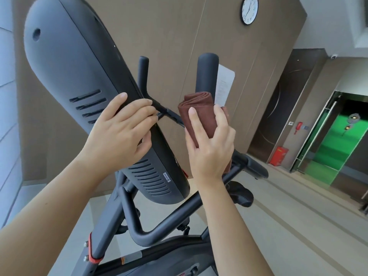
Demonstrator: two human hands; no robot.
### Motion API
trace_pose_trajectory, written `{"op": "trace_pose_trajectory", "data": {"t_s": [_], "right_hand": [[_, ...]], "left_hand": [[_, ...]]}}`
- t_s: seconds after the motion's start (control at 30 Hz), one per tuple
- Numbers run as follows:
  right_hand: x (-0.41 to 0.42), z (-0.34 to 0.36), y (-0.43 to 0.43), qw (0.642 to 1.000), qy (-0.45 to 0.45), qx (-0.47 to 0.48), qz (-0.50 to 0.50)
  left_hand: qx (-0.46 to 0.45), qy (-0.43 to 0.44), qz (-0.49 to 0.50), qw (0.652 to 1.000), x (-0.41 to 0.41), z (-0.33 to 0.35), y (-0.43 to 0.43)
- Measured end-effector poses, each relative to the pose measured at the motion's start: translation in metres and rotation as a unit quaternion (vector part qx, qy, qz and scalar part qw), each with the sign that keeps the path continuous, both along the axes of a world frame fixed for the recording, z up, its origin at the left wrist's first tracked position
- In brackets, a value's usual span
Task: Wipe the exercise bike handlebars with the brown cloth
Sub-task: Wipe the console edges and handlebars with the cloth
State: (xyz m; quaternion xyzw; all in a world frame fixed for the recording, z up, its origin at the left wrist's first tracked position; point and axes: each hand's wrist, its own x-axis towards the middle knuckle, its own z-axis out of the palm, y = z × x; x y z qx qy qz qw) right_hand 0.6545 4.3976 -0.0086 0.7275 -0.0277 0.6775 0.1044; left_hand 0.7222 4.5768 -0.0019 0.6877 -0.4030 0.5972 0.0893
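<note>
The folded brown cloth (197,114) is wrapped around the thick black right handlebar (207,72), just below its rounded top. My right hand (209,144) grips the cloth against that bar. A thinner black handlebar (143,74) stands upright to the left. My left hand (121,130) grasps the edge of the bike's large dark grey console (79,80), with its fingers over the rim near the bar's joint.
The bike's black frame tube (159,228) and seat (242,195) lie below my arms. A brown panelled wall with a round clock (249,9) is behind. A red box (278,155) sits by a dark door at the right.
</note>
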Motion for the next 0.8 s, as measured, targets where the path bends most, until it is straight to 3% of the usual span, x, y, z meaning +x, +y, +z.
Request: {"op": "trace_pose_trajectory", "data": {"t_s": [0.17, 0.33, 0.6, 0.73, 0.8], "right_hand": [[-0.009, -0.033, -0.038, 0.997, -0.025, -0.051, 0.043], [-0.024, -0.044, -0.063, 0.996, 0.010, -0.038, 0.084], [-0.071, -0.047, -0.091, 0.977, 0.096, 0.114, 0.152], [-0.075, -0.017, -0.086, 0.959, 0.035, 0.179, 0.218], [-0.063, 0.002, -0.075, 0.947, 0.050, 0.219, 0.229]], "left_hand": [[-0.009, 0.008, -0.004, 1.000, -0.004, -0.001, -0.002], [-0.013, 0.018, 0.004, 1.000, -0.007, -0.001, -0.001], [-0.060, 0.065, -0.028, 0.996, -0.025, -0.007, -0.013], [-0.078, 0.067, -0.100, 0.990, -0.047, -0.009, -0.047], [-0.078, 0.077, -0.126, 0.986, -0.056, -0.009, -0.067]]}}
